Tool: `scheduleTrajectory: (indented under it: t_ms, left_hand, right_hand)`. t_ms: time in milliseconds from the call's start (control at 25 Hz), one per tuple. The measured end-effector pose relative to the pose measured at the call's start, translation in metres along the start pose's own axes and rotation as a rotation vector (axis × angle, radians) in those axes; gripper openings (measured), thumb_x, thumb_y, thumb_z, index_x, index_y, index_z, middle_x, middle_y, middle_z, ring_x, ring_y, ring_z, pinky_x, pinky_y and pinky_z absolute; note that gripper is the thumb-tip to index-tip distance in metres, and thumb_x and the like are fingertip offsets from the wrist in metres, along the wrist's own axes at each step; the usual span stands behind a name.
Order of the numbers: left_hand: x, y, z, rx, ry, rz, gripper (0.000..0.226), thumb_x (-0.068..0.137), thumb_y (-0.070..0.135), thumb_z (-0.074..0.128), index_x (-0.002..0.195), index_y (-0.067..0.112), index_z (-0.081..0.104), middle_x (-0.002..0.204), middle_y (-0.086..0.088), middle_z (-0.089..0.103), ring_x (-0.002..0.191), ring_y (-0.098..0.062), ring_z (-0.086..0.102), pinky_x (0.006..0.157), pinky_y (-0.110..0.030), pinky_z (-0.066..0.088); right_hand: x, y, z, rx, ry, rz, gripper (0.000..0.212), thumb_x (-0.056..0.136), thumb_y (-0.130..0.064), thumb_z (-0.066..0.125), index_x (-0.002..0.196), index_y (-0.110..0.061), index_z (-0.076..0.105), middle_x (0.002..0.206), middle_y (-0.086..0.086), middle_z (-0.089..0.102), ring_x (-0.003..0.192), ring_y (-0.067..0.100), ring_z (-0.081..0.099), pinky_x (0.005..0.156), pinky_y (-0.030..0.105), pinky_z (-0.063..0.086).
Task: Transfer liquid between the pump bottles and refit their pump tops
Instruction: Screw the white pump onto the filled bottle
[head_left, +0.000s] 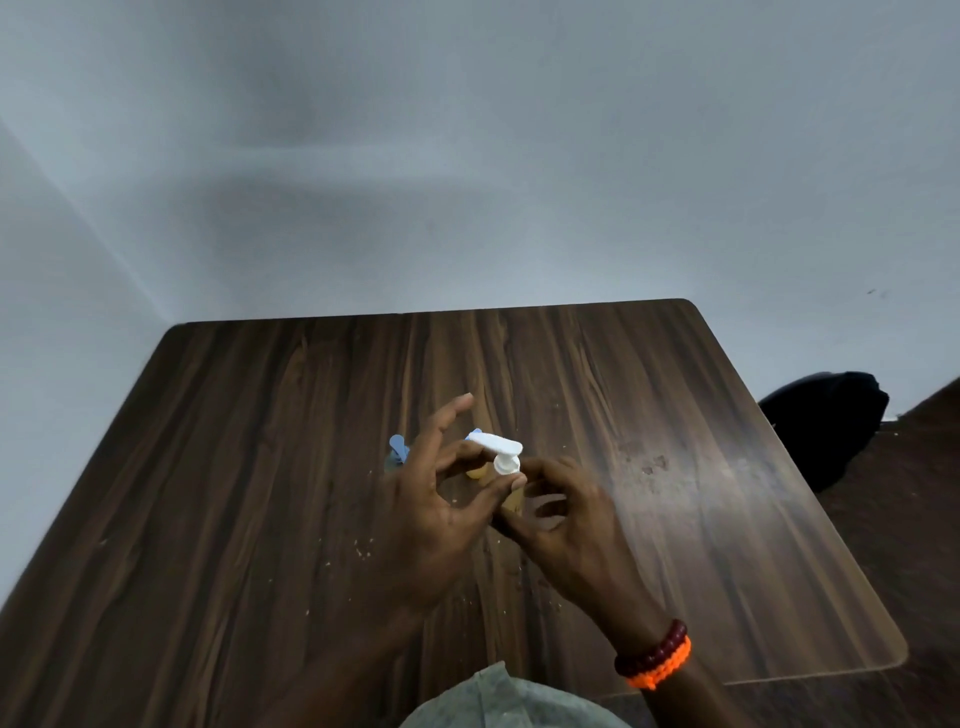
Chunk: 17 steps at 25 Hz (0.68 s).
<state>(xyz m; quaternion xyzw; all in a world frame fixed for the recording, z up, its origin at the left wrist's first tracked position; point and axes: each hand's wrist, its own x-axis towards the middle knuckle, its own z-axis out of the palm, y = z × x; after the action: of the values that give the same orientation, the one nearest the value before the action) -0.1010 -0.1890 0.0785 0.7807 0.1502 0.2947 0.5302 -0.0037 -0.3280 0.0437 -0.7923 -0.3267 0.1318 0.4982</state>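
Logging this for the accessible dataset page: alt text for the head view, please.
Two bare hands work on a small bottle with a white pump top over a dark wooden table: the right hand holds the bottle, the left hand pinches the pump's collar. A blue pump top shows behind the left hand.

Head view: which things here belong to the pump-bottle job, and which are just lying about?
Job:
- white pump top, pinched by the left hand
- amber bottle, held by the right hand
- blue pump top, behind the left hand

Lying about:
- crumbs on the table
- dark bag beyond the table edge
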Motion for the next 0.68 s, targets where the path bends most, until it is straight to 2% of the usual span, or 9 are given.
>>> scheduleTrajectory:
  t_ms: [80, 200, 280, 320, 400, 520, 600, 680]
  left_hand:
    - [-0.004, -0.007, 0.014, 0.046, 0.067, 0.021, 0.084, 0.079, 0.024, 0.091, 0.152, 0.028, 0.049, 0.108, 0.006, 0.079, 0.109, -0.006, 0.076, 0.1, -0.026, 0.06]
    - [-0.008, -0.023, 0.031, 0.093, 0.093, 0.053, 0.085, 0.077, 0.019, 0.095, 0.146, 0.037, 0.048, 0.107, 0.005, 0.076, 0.108, -0.011, 0.075, 0.096, -0.021, 0.059]
    - [-0.007, -0.034, 0.04, 0.099, 0.053, 0.018, 0.087, 0.076, 0.019, 0.096, 0.146, 0.038, 0.047, 0.104, 0.006, 0.073, 0.103, -0.013, 0.074, 0.093, -0.024, 0.06]
    - [-0.006, -0.039, 0.044, 0.117, 0.017, -0.01, 0.088, 0.077, 0.025, 0.096, 0.148, 0.036, 0.046, 0.106, 0.007, 0.07, 0.103, -0.013, 0.073, 0.094, -0.028, 0.061]
    - [-0.002, -0.051, 0.05, 0.201, -0.058, -0.071, 0.092, 0.079, 0.046, 0.089, 0.156, 0.032, 0.041, 0.127, 0.006, 0.065, 0.12, -0.012, 0.066, 0.102, -0.038, 0.058]
    - [-0.001, -0.072, 0.053, 0.345, -0.045, -0.245, 0.096, 0.086, 0.05, 0.083, 0.163, 0.025, 0.032, 0.162, 0.002, 0.045, 0.149, -0.014, 0.044, 0.121, -0.043, 0.044]
    - [-0.004, -0.09, 0.046, 0.422, -0.055, -0.385, 0.096, 0.09, 0.049, 0.078, 0.166, 0.021, 0.026, 0.17, -0.002, 0.034, 0.157, -0.02, 0.034, 0.125, -0.045, 0.039]
    - [-0.01, -0.113, 0.039, 0.468, -0.086, -0.493, 0.091, 0.092, 0.047, 0.077, 0.165, 0.018, 0.03, 0.169, -0.007, 0.035, 0.156, -0.026, 0.038, 0.123, -0.052, 0.042]
  right_hand:
    - [-0.002, 0.005, 0.001, -0.037, 0.111, -0.011, 0.043, 0.078, -0.054, 0.075, 0.115, -0.033, 0.067, 0.101, -0.014, 0.064, 0.089, 0.005, 0.064, 0.07, 0.016, 0.055]
    - [-0.003, 0.018, 0.009, -0.083, 0.173, -0.052, 0.027, 0.082, -0.034, 0.082, 0.107, -0.027, 0.073, 0.091, -0.012, 0.064, 0.081, 0.009, 0.063, 0.063, 0.021, 0.054]
    - [0.0, 0.032, 0.013, -0.097, 0.186, -0.034, 0.022, 0.082, -0.022, 0.084, 0.102, -0.024, 0.075, 0.09, -0.011, 0.065, 0.08, 0.008, 0.062, 0.061, 0.023, 0.054]
    - [0.004, 0.04, 0.013, -0.087, 0.185, -0.025, 0.02, 0.08, -0.015, 0.083, 0.097, -0.023, 0.075, 0.088, -0.009, 0.067, 0.079, 0.008, 0.063, 0.062, 0.026, 0.055]
    - [0.017, 0.061, 0.011, -0.015, 0.164, 0.035, 0.021, 0.077, -0.003, 0.077, 0.086, -0.021, 0.074, 0.083, -0.006, 0.072, 0.078, 0.01, 0.068, 0.065, 0.035, 0.057]
    - [0.046, 0.088, 0.008, 0.028, 0.175, 0.19, 0.009, 0.085, -0.013, 0.077, 0.085, -0.022, 0.075, 0.078, -0.007, 0.075, 0.076, 0.007, 0.071, 0.066, 0.038, 0.06]
    - [0.069, 0.104, 0.011, -0.018, 0.241, 0.213, 0.009, 0.092, -0.018, 0.075, 0.084, -0.021, 0.075, 0.072, -0.009, 0.072, 0.075, 0.004, 0.069, 0.065, 0.038, 0.059]
    - [0.093, 0.126, 0.017, -0.046, 0.227, 0.232, 0.017, 0.096, -0.02, 0.071, 0.08, -0.018, 0.074, 0.07, -0.006, 0.072, 0.073, 0.008, 0.068, 0.065, 0.041, 0.058]
